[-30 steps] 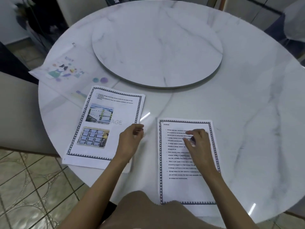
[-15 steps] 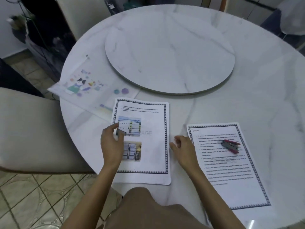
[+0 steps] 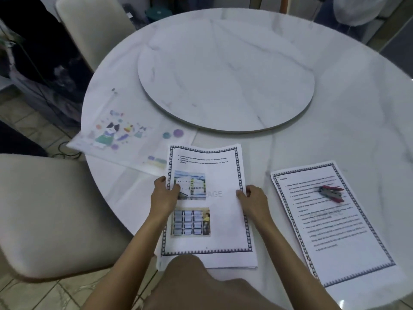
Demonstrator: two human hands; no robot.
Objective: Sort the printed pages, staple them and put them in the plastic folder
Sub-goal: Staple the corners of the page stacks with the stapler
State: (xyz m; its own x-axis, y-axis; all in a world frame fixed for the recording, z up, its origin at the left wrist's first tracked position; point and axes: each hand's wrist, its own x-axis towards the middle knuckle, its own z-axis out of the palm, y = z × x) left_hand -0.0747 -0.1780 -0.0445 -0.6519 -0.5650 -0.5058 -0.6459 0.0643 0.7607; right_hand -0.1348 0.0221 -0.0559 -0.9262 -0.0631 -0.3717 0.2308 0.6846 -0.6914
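page stack [image 3: 223,220] pinched between left grip [image 3: 164,196], right grip [image 3: 253,201]

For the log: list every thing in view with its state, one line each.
Picture pages: stacked, gripped at both side edges.
Left hand: grips the stack's left edge.
Right hand: grips the stack's right edge.
Text page: flat on the table, stapler on it.
Stapler: lying on the text page, untouched.
Plastic folder: flat on the table, left of the stack.
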